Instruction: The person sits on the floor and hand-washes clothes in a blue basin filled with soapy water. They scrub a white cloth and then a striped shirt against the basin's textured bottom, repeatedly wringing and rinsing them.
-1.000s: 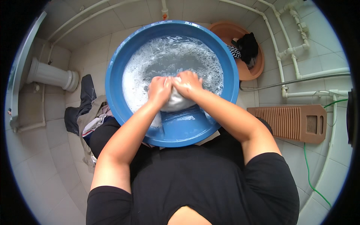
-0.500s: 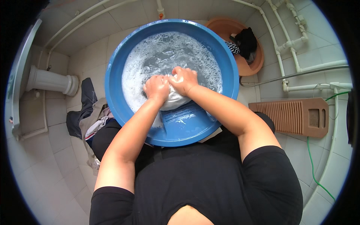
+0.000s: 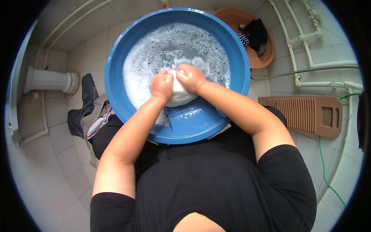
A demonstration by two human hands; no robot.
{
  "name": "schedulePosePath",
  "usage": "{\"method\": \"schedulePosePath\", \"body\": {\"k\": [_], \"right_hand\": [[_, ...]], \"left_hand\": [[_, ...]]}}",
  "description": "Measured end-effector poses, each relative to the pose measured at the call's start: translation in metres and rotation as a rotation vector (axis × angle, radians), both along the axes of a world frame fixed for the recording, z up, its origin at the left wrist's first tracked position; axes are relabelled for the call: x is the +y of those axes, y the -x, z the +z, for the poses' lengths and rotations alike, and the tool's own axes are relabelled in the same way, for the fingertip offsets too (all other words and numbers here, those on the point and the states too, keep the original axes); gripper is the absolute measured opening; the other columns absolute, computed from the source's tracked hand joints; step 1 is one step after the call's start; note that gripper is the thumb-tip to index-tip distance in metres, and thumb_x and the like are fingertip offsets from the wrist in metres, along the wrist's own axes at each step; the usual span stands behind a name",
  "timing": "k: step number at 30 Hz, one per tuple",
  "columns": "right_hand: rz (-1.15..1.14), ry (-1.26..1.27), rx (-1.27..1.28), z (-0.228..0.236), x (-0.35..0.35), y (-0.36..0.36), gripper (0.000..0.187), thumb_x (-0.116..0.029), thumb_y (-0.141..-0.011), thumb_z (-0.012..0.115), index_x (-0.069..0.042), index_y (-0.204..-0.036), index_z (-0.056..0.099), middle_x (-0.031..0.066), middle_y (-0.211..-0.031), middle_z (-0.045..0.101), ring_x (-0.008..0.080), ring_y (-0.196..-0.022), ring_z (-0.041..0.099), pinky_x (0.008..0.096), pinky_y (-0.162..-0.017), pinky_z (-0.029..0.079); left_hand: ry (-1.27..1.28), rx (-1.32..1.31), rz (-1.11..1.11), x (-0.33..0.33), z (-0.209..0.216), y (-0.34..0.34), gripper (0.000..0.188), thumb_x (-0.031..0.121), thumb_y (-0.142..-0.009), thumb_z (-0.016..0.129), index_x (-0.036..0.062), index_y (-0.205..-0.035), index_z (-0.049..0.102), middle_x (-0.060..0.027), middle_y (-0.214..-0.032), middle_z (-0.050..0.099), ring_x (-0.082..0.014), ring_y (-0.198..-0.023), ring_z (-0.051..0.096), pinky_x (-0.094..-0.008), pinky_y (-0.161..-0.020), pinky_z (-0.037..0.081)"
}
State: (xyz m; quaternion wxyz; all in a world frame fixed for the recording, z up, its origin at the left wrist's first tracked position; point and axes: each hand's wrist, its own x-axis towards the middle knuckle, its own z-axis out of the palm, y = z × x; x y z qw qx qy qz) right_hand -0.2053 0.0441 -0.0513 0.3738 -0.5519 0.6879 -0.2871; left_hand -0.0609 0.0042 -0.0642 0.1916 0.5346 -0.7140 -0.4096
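Both my fists grip a wet white cloth [image 3: 181, 92] over a big blue washtub [image 3: 117, 102]. My left hand [image 3: 162, 82] is closed on the cloth's left side. My right hand [image 3: 190, 76] is closed on it just to the right, knuckles turned inward. Some of the cloth hangs down between and below the hands onto the tub's built-in ridged washboard [image 3: 189, 113]; another part trails out past them in the water. Grey soapy water with white foam [image 3: 141, 58] fills the tub. What kind of cloth it is, I cannot tell.
A brown washboard [image 3: 301, 116] lies on the tiles at right, near a green hose [image 3: 324, 170]. Behind the tub's right side sits an orange basin [image 3: 266, 58] holding dark clothes [image 3: 256, 34]. More clothes [image 3: 88, 104] lie at left. Pipes [image 3: 309, 58] line the right wall.
My fists have closed tighter and turned inward on the cloth, which now stretches up between them and spreads out beyond. The whole view has shifted slightly, putting the tub higher.
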Motion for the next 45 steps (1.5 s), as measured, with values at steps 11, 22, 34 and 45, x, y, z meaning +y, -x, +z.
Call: {"method": "schedulePosePath", "body": {"k": [11, 22, 34, 45], "right_hand": [[0.152, 0.446, 0.198, 0.044, 0.086, -0.012, 0.035, -0.039, -0.063, 0.065, -0.011, -0.083, 0.061, 0.0164, -0.121, 0.044, 0.0399, -0.114, 0.037, 0.0497, -0.092, 0.032], [0.055, 0.422, -0.104, 0.005, 0.041, -0.012, 0.020, -0.027, -0.064, 0.055, -0.007, -0.066, 0.058, 0.0116, -0.073, 0.056, 0.0330, -0.071, 0.053, 0.0403, -0.064, 0.043], [0.106, 0.256, -0.240, -0.010, 0.023, -0.001, 0.026, -0.026, -0.072, 0.050, -0.001, -0.076, 0.058, 0.0168, -0.081, 0.057, 0.0334, -0.077, 0.054, 0.0375, -0.068, 0.043], [0.054, 0.205, -0.150, 0.017, 0.041, 0.013, 0.034, -0.033, -0.083, 0.053, -0.001, -0.095, 0.059, 0.0152, -0.101, 0.056, 0.0287, -0.099, 0.051, 0.0344, -0.086, 0.040]], "left_hand": [[0.341, 0.207, -0.213, 0.082, 0.045, -0.034, 0.015, 0.019, -0.081, 0.054, 0.0069, -0.088, 0.057, -0.0165, -0.104, 0.051, -0.0316, -0.102, 0.045, -0.0400, -0.089, 0.032], [0.058, 0.557, -0.108, 0.038, 0.002, -0.015, 0.015, 0.013, -0.073, 0.048, 0.0004, -0.065, 0.051, -0.0133, -0.066, 0.051, -0.0276, -0.062, 0.049, -0.0347, -0.060, 0.039], [0.003, 0.420, -0.093, 0.025, -0.004, -0.014, 0.019, 0.017, -0.076, 0.046, 0.0010, -0.070, 0.054, -0.0141, -0.066, 0.053, -0.0254, -0.061, 0.052, -0.0333, -0.059, 0.041], [-0.240, 0.195, -0.140, 0.018, 0.033, -0.032, 0.053, 0.045, -0.070, 0.071, 0.0041, -0.102, 0.059, -0.0127, -0.099, 0.061, -0.0217, -0.091, 0.058, -0.0302, -0.080, 0.043]]}}
